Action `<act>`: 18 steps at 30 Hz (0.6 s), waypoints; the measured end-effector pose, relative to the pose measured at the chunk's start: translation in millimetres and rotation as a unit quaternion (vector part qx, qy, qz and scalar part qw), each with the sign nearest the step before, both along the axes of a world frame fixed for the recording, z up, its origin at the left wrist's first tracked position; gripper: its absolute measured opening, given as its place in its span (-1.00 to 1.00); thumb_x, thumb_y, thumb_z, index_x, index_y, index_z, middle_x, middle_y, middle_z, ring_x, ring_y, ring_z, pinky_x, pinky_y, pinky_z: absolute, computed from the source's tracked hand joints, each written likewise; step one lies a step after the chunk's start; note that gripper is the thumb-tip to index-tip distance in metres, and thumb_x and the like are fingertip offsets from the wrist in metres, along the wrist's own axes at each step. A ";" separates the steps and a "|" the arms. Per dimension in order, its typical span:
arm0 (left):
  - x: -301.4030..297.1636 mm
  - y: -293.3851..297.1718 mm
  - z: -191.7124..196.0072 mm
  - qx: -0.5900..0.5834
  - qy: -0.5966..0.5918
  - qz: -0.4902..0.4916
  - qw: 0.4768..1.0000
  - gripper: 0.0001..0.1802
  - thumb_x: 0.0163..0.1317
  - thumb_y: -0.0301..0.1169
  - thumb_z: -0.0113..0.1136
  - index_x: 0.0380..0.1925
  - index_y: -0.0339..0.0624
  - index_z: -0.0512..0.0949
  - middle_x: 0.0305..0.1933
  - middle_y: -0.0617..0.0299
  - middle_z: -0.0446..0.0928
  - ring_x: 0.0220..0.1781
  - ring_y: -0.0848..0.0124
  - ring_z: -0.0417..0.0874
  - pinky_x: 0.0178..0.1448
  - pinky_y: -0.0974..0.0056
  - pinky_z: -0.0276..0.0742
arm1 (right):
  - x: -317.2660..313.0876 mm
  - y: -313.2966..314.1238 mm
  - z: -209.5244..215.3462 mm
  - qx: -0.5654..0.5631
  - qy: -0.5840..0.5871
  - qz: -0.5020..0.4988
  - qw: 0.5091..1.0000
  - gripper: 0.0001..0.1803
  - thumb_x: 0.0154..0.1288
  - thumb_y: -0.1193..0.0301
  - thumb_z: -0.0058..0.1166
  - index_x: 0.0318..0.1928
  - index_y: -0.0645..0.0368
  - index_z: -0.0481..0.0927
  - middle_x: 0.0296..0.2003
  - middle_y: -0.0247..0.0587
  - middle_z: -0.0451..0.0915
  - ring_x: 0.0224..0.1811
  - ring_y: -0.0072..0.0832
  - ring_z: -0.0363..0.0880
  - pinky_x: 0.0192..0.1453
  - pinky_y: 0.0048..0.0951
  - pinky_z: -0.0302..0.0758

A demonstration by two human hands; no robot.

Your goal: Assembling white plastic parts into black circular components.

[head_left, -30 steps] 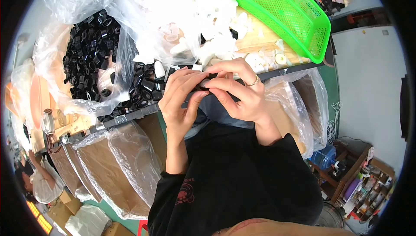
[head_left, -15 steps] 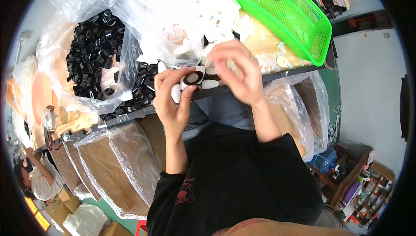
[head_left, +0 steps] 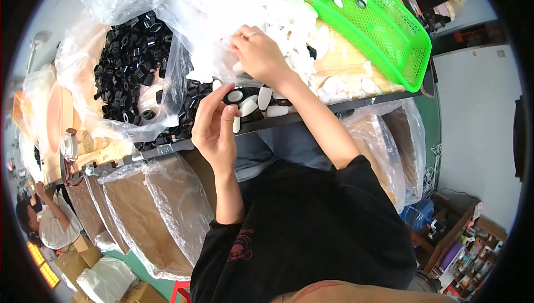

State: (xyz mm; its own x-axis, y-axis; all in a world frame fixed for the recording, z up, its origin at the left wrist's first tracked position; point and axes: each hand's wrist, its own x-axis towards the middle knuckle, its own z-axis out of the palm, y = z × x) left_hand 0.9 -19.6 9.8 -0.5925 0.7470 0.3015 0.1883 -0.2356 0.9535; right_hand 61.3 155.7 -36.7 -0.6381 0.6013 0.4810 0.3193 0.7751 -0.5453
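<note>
My left hand (head_left: 214,130) is closed at the fingertips, its thumb and index finger at the edges of a black oval ring with a white centre (head_left: 235,97). Right beside it, white oval pieces (head_left: 264,98) lie among black parts along the table's front edge. Farther in, my right hand (head_left: 258,55) is over the heap of white pieces (head_left: 283,16). Its fingers are bent inward, and whatever they grip is hidden. A white piece (head_left: 238,66) shows just under that hand.
A clear plastic bag of black rings (head_left: 130,64) lies open at the left. At the back right is a green basket (head_left: 409,72) with a few assembled pieces. Plastic-lined boxes (head_left: 169,208) stand below the table edge. Another person (head_left: 55,222) is at the far left.
My right hand has moved left and away from me, from beside the left hand to the white heap. My left hand has shifted slightly left with the black ring.
</note>
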 end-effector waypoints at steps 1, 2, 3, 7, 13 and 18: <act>0.4 0.9 2.5 0.001 0.000 0.003 1.000 -0.74 0.29 -0.57 0.15 -0.04 -0.42 0.58 -0.06 0.15 0.59 -0.27 0.56 0.55 -0.21 0.50 0.45 | 1.5 -2.7 10.6 -0.052 0.072 0.004 0.996 -0.94 0.17 0.51 0.12 -0.32 0.20 0.58 -0.31 -0.20 0.59 -0.23 -0.21 0.58 -0.14 -0.31 0.52; 1.3 2.6 3.2 0.004 -0.042 -0.005 0.999 -0.73 0.28 -0.61 0.16 -0.02 -0.42 0.57 -0.04 0.11 0.59 -0.26 0.54 0.57 -0.21 0.48 0.52 | 8.7 -8.6 23.4 -0.051 0.071 0.007 0.996 -0.94 0.17 0.51 0.12 -0.32 0.20 0.58 -0.31 -0.20 0.59 -0.23 -0.21 0.58 -0.14 -0.31 0.52; 2.6 4.5 3.7 0.007 -0.085 -0.018 0.996 -0.72 0.27 -0.64 0.16 -0.01 -0.43 0.56 -0.02 0.06 0.58 -0.25 0.53 0.58 -0.21 0.45 0.59 | 23.9 -18.7 41.2 -0.095 0.126 0.028 0.987 -0.92 0.15 0.53 0.15 -0.30 0.19 0.59 -0.32 -0.23 0.59 -0.24 -0.24 0.58 -0.17 -0.36 0.53; -1.8 2.8 -7.7 -0.003 -0.078 -0.017 0.997 -0.72 0.28 -0.65 0.15 0.00 -0.43 0.56 -0.01 0.06 0.59 -0.12 0.49 0.63 -0.16 0.44 0.61 | 60.3 -55.3 68.5 0.006 0.168 0.138 0.976 -0.82 0.07 0.60 0.22 -0.27 0.18 0.60 -0.29 -0.29 0.56 -0.25 -0.31 0.57 -0.25 -0.41 0.56; 4.8 5.2 -5.4 0.013 -0.047 -0.038 0.998 -0.73 0.25 -0.64 0.20 -0.03 -0.39 0.60 0.00 0.10 0.60 -0.13 0.50 0.61 -0.08 0.49 0.53 | 75.0 -80.0 73.2 0.060 0.076 0.090 0.991 -0.78 0.04 0.55 0.30 -0.25 0.16 0.61 -0.18 -0.29 0.54 -0.24 -0.33 0.57 -0.24 -0.42 0.56; 14.5 5.4 2.7 0.017 0.014 -0.004 1.000 -0.78 0.24 -0.65 0.21 -0.11 -0.37 0.64 -0.06 0.10 0.60 -0.12 0.49 0.60 -0.12 0.49 0.53 | 76.1 -79.7 58.7 -0.234 0.140 0.067 0.960 -0.80 0.18 0.50 0.29 -0.18 0.24 0.61 -0.18 -0.19 0.58 -0.32 -0.46 0.57 -0.24 -0.50 0.53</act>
